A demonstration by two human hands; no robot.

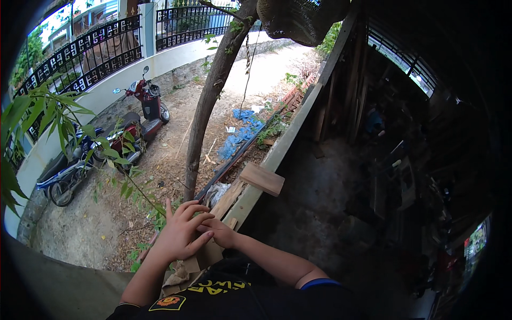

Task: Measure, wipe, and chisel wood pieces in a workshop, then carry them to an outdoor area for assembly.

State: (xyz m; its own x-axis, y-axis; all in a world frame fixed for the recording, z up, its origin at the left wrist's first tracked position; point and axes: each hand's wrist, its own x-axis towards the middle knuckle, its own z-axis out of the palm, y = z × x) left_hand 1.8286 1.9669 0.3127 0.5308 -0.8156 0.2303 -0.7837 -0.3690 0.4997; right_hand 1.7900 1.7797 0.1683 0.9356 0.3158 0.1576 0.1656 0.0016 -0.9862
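Note:
Both my hands meet over the near end of a long ledge (298, 120). My left hand (184, 229) is uppermost, its fingers stretched and spread apart, with nothing seen in its grasp. Partly beneath it lies my right hand (220, 233); its fingers are mostly covered, so their grip cannot be made out. Just beyond them a rough strip of wood (228, 199) rests along the ledge. Farther up, a short brown wooden block (262, 178) lies across it. Tan cardboard-like pieces (205, 257) sit below my wrists, against my dark shirt.
A slim tree trunk (210, 96) rises just beyond my hands, with a leafy branch (125, 154) at left. A red scooter (149, 104) and a blue motorbike (66, 173) stand by the wall. Blue plastic sheeting (240, 136) litters the ground. Leaning planks (346, 90) fill the dark right side.

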